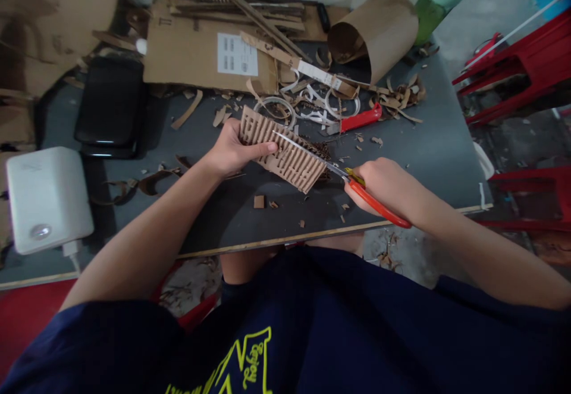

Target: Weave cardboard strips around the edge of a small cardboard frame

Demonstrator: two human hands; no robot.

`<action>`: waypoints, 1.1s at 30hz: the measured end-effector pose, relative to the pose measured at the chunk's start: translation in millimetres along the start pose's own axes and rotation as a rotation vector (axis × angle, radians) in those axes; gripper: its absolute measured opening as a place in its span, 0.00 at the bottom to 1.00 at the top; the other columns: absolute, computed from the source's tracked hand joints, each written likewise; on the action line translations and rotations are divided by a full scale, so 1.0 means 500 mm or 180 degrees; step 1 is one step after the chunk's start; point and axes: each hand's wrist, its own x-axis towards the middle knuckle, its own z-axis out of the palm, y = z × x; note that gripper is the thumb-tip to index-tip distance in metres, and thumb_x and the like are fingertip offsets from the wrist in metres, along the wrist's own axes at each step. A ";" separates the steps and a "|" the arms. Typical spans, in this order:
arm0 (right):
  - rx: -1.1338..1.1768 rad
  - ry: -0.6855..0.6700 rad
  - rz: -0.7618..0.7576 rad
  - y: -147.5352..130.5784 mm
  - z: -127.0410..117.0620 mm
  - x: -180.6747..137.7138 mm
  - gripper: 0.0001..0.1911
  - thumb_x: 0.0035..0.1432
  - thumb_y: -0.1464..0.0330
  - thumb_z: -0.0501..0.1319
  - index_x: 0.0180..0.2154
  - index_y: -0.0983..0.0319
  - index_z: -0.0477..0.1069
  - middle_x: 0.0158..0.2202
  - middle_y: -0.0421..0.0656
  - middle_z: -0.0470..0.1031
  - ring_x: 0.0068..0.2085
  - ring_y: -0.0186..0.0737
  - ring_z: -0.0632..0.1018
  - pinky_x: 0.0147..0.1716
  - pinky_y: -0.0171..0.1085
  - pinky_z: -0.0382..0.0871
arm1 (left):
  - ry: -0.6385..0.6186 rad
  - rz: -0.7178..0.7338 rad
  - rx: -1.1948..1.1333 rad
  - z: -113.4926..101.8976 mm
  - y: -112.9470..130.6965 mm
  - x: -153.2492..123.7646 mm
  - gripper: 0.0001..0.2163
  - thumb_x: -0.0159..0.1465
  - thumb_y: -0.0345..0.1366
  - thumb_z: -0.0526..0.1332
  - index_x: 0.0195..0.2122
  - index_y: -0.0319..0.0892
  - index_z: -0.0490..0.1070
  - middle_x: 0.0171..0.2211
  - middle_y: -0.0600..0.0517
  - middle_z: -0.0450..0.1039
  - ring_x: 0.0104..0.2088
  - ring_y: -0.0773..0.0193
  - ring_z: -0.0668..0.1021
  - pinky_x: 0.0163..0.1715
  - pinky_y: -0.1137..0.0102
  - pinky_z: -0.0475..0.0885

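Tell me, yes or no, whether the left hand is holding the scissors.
No, the scissors are in the right hand, while the left hand holds the ribbed cardboard.

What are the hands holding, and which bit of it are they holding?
The left hand grips the ridged cardboard by its left end; the right hand holds the scissors by the handles.

Dim, soft light falls on my left hand [238,144] and right hand [386,185]; between them, the scissor blades [307,154] gleam faintly. Beside my left forearm [163,218], shadow darkens the tabletop [223,218]. Far beyond my right hand, the corner blackens and a red stool [546,46] looks stretched and soft.
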 end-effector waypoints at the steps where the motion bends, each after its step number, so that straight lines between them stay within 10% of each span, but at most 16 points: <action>1: 0.0010 0.0012 0.0008 0.000 0.000 0.000 0.17 0.60 0.60 0.54 0.23 0.60 0.69 0.17 0.43 0.65 0.19 0.36 0.64 0.24 0.39 0.56 | 0.0005 0.0032 -0.0009 0.000 -0.001 0.000 0.24 0.42 0.51 0.80 0.30 0.40 0.76 0.31 0.48 0.81 0.32 0.58 0.82 0.35 0.65 0.82; 9: -0.0069 0.0009 -0.0284 -0.005 0.000 0.001 0.31 0.64 0.41 0.47 0.29 0.60 0.69 0.24 0.45 0.71 0.21 0.37 0.66 0.23 0.39 0.57 | -0.0330 -0.0013 0.0042 0.020 0.001 -0.004 0.23 0.43 0.50 0.80 0.30 0.39 0.76 0.28 0.49 0.78 0.29 0.59 0.81 0.30 0.66 0.81; 33: -0.0057 0.0074 -0.0131 -0.013 0.005 0.016 0.30 0.65 0.46 0.49 0.24 0.61 0.69 0.15 0.41 0.60 0.17 0.33 0.58 0.21 0.39 0.55 | -0.0153 -0.0349 -0.0298 0.016 0.018 -0.005 0.22 0.39 0.47 0.82 0.27 0.38 0.77 0.29 0.45 0.81 0.26 0.63 0.77 0.31 0.63 0.81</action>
